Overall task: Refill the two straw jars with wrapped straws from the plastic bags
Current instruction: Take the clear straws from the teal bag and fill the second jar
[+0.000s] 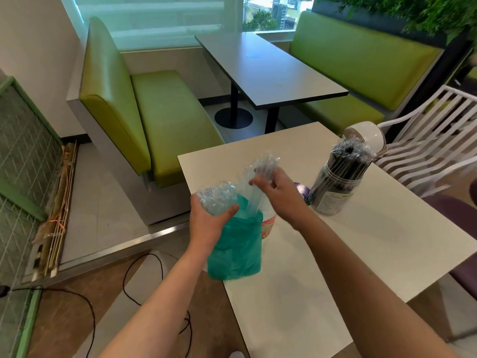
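Straws in clear wrappers [265,167] stand bunched in the right hand [277,195], whose fingers and thumb curl round the bundle above the near left part of the white table [361,254]. The tops of the wrappers fan out above the fingers, and the lower ends run down toward the mouth of a teal plastic bag [236,249]. The left hand [210,220] grips the crumpled clear top of that bag, thumb on the near side and fingers wrapped behind, so the bag hangs at the table's left edge with its bottom on or just above the surface; which of the two cannot be told. Just behind the bag, partly hidden by it and by the right wrist, stands a clear jar with a red and white label [268,224]; how full it is cannot be seen. Farther right on the table stands a second clear jar [335,187], packed with dark wrapped straws whose tops spread above its rim. A white domed lid [366,136] lies just behind this jar at the table's far edge. A dark purple round thing [302,189] shows between the right hand and the second jar. Beyond the table are green booth benches [165,120], a grey table [271,71] and a white slatted chair [433,140].
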The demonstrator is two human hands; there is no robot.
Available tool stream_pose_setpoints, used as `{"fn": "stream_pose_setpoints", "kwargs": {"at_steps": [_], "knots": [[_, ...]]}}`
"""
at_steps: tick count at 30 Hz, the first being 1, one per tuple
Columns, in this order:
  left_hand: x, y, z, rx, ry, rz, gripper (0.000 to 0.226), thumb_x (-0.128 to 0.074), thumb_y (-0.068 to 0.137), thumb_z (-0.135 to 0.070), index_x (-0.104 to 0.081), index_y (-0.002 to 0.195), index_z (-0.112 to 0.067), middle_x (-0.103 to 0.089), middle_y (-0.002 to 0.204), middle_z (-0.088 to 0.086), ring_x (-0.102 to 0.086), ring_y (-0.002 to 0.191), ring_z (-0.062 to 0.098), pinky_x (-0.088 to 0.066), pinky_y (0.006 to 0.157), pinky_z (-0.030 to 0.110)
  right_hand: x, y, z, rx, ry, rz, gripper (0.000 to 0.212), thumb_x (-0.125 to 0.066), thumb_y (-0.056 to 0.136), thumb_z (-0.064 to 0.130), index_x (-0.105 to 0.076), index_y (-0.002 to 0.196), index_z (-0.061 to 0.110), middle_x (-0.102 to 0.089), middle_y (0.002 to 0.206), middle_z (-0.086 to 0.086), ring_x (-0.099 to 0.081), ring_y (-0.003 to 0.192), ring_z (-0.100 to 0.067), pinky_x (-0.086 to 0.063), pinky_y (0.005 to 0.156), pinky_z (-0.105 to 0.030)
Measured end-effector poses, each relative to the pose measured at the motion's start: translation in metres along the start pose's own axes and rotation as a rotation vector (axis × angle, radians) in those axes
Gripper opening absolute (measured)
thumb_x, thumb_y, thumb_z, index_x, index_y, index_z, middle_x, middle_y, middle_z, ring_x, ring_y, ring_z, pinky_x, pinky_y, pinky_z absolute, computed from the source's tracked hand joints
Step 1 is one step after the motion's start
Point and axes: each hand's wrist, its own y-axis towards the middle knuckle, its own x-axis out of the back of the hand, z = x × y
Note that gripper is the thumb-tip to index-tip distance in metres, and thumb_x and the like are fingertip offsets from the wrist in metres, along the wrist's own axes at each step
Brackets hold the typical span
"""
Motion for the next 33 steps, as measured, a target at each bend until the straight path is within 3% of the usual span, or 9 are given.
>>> {"fn": "stream_pose_setpoints", "kwargs": {"at_steps": [4,7,10,15,19,25,29,33], "knots": [[0.001,0.000,0.000,0.003,0.011,-0.008,0.075,-0.084,0.072,-0.035,-0.028,0.121,-0.035,-0.042,0.118,-0.014,-0.045,0.109,0.006,-0.039,0.080,0.013,0.020,0.013,0.036,0.097,0.061,-0.113,0.019,-0.051,0.100,0.025,-0.051,0.115,0.014,-0.070,0.104,-0.004,-0.064,0.096,-0.012,-0.045,0.071,-0.016],[0.002,-0.001,-0.001,0.012,-0.001,-0.007,0.074,-0.084,0.072,-0.034,-0.028,0.121,-0.034,-0.042,0.117,-0.014,-0.046,0.108,0.006,-0.040,0.083,0.016,0.034,0.022,0.057,0.163,0.073,-0.204,0.018,-0.049,0.100,0.026,-0.050,0.114,0.014,-0.070,0.102,-0.003,-0.060,0.077,0.002,-0.043,0.061,-0.010],[0.003,-0.001,0.000,0.010,-0.014,-0.008,0.074,-0.084,0.072,-0.033,-0.029,0.121,-0.034,-0.043,0.117,-0.013,-0.047,0.108,0.007,-0.041,0.080,0.015,0.044,0.030,0.069,0.218,0.084,-0.316,0.024,-0.048,0.101,0.028,-0.048,0.118,0.011,-0.069,0.104,-0.006,-0.062,0.084,-0.006,-0.043,0.060,-0.006],[0.002,0.001,0.000,0.017,-0.005,-0.021,0.074,-0.084,0.072,-0.033,-0.029,0.121,-0.034,-0.043,0.117,-0.013,-0.046,0.109,0.007,-0.040,0.080,0.017,0.033,0.037,0.064,0.210,-0.079,-0.361,0.032,-0.047,0.101,0.033,-0.045,0.125,0.011,-0.065,0.114,-0.006,-0.062,0.098,-0.016,-0.050,0.078,-0.024],[0.004,0.002,0.002,0.018,-0.008,-0.031,0.074,-0.085,0.070,-0.033,-0.030,0.120,-0.033,-0.044,0.115,-0.011,-0.048,0.109,0.010,-0.042,0.080,0.017,0.021,0.029,0.054,0.186,-0.086,-0.503,0.034,-0.045,0.102,0.035,-0.042,0.125,0.010,-0.062,0.109,-0.003,-0.058,0.084,-0.009,-0.048,0.068,-0.015],[0.007,0.006,0.006,0.026,-0.018,-0.053,0.076,-0.085,0.069,-0.035,-0.030,0.121,-0.034,-0.045,0.114,-0.013,-0.049,0.109,0.010,-0.042,0.080,0.018,0.031,0.034,0.055,0.205,-0.116,-0.666,0.041,-0.040,0.101,0.039,-0.037,0.130,0.010,-0.064,0.107,-0.008,-0.064,0.090,-0.023,-0.054,0.080,-0.042],[0.006,0.008,0.008,0.034,-0.024,-0.048,0.075,-0.085,0.069,-0.036,-0.030,0.121,-0.036,-0.044,0.113,-0.014,-0.049,0.109,0.010,-0.043,0.082,0.021,0.038,0.039,0.053,0.213,-0.207,-0.652,0.040,-0.039,0.101,0.036,-0.036,0.131,0.009,-0.063,0.105,-0.008,-0.064,0.090,-0.025,-0.053,0.077,-0.039],[0.006,0.009,0.009,0.036,-0.023,-0.047,0.075,-0.085,0.070,-0.035,-0.030,0.121,-0.036,-0.045,0.115,-0.013,-0.049,0.111,0.011,-0.044,0.084,0.023,0.027,0.041,0.043,0.173,-0.284,-0.521,0.032,-0.041,0.101,0.030,-0.036,0.126,0.010,-0.062,0.106,-0.011,-0.062,0.084,-0.025,-0.051,0.071,-0.037]]}}
